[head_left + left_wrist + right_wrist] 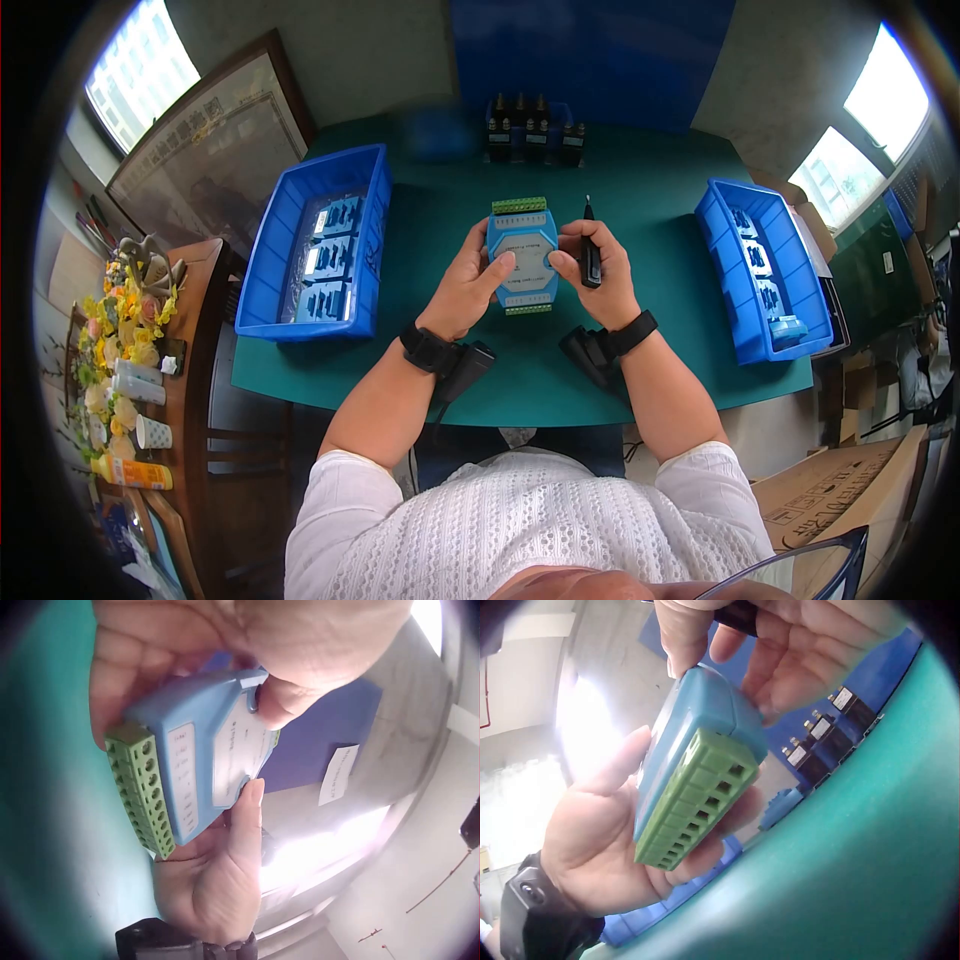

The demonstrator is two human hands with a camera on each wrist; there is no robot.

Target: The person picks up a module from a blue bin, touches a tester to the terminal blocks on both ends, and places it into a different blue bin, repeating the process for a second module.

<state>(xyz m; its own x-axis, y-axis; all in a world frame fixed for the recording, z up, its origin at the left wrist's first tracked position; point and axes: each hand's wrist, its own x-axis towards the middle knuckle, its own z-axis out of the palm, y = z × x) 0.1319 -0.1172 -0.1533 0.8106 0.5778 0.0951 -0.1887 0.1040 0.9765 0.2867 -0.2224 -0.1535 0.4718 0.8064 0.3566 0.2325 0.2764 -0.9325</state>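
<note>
A light blue module (522, 262) with green terminal strips at both ends is held above the table between both hands. The left hand (467, 285) grips its left side, thumb on the labelled face. On its right side the right hand (606, 275) pinches the edge with the thumb, while a black screwdriver-like tool (591, 255) lies in the same hand, tip pointing away from the body. In the left wrist view one green terminal strip (142, 791) faces the camera; the right wrist view shows a green strip (697, 801) with square openings.
Blue bins with blue modules stand left (258, 290) and right (745, 325) on the green table (450, 380). Black components (535, 140) with metal posts stand at the back, and a blurred blue object (438, 132) lies to their left. A wooden side table with flowers is at far left.
</note>
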